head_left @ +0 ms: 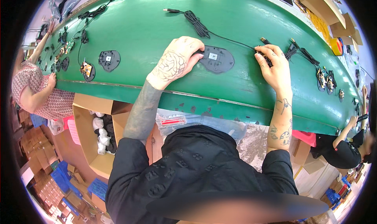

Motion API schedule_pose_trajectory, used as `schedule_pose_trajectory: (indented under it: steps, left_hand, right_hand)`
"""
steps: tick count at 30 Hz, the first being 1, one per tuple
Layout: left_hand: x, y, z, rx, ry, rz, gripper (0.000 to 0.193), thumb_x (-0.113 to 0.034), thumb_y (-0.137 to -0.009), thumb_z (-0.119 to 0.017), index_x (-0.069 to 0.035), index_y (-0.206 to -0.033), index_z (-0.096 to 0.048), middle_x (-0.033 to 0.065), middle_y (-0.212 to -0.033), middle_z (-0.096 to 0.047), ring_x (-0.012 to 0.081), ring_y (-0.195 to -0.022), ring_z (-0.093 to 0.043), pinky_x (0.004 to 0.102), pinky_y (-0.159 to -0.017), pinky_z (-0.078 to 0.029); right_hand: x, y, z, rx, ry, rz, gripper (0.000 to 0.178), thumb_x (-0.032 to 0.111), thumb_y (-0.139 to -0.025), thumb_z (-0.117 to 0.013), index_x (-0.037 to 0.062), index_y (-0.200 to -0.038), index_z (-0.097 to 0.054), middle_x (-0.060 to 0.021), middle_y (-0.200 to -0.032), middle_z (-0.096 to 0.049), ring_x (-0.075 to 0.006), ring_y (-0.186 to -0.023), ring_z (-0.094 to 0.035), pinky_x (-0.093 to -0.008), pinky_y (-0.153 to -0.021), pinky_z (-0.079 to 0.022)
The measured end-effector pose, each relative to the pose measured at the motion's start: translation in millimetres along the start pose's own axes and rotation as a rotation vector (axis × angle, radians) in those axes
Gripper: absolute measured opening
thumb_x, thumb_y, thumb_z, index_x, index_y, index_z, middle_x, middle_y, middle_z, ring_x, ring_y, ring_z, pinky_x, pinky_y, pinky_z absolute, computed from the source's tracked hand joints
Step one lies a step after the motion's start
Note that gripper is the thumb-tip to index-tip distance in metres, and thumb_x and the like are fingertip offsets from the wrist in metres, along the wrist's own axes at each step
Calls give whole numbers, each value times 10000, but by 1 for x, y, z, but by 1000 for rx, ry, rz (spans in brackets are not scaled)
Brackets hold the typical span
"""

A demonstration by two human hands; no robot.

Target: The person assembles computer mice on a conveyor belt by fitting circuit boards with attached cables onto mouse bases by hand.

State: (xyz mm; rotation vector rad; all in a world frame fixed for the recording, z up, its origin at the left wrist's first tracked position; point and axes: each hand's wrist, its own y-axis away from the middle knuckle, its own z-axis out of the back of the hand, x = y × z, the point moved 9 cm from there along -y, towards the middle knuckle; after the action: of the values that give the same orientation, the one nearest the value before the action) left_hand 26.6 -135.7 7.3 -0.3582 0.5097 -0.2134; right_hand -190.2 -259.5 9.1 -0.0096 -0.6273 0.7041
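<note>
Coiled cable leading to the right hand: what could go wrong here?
A tug on the coiled cable might pull the small part from the right hand. The cable could also catch neighbouring cables beyond that hand. The left hand holds only one edge of the black plate, which might slip.

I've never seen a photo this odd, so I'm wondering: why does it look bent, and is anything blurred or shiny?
Head view: fisheye distortion curves the edges of the green worktop; head view: pale glare lies along its far side; head view: a smeared patch at the bottom is blurred, while the left hand and right hand look fairly sharp.
</note>
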Motion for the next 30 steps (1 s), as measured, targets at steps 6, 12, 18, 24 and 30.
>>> schedule_pose_trajectory:
  steps: [6, 12, 18, 24, 30]
  left_hand:
    - [-11, 18, 7, 170, 28, 9, 235, -133, -816, -742, -98, -1013, -619, 62, -1051, -650, 273, -1018, -608, 387, -899, -469]
    - [-43, -14, 20, 9, 32, -35, 268, -191, -827, -746, -72, -1031, -621, 59, -1011, -615, 255, -964, -590, 374, -867, -464]
    - [-49, -65, -29, 83, -157, -232, 272, -237, -825, -732, -87, -1034, -646, 64, -1036, -623, 255, -972, -597, 382, -850, -476]
    - [-36, -60, -37, 19, -112, -152, 275, -267, -810, -739, -109, -1021, -664, 62, -1085, -620, 264, -1009, -598, 397, -875, -475]
    - [11, -21, 31, -151, -132, 8, 239, -240, -827, -736, -118, -1018, -661, 50, -1104, -627, 273, -1045, -598, 409, -894, -474]
  right_hand:
    - [13, 4, -13, -55, 123, 207, 240, 199, -841, -742, 121, -1067, -713, -74, -1126, -625, -292, -1111, -592, -394, -967, -498]
    - [7, -6, -11, -18, 92, 249, 304, 213, -829, -753, 129, -1113, -683, -78, -1148, -625, -290, -1157, -575, -393, -994, -485]
    - [13, -9, -16, 5, 37, 251, 309, 200, -830, -749, 126, -1121, -674, -89, -1165, -628, -290, -1167, -576, -397, -1006, -479]
    - [21, 3, -7, -71, 178, 201, 221, 122, -829, -728, 111, -1050, -708, -79, -1142, -643, -298, -1127, -597, -402, -969, -491]
    - [-18, -9, 8, -83, 301, -6, 209, 149, -876, -681, 105, -1079, -709, -107, -1198, -649, -320, -1127, -600, -411, -970, -481]
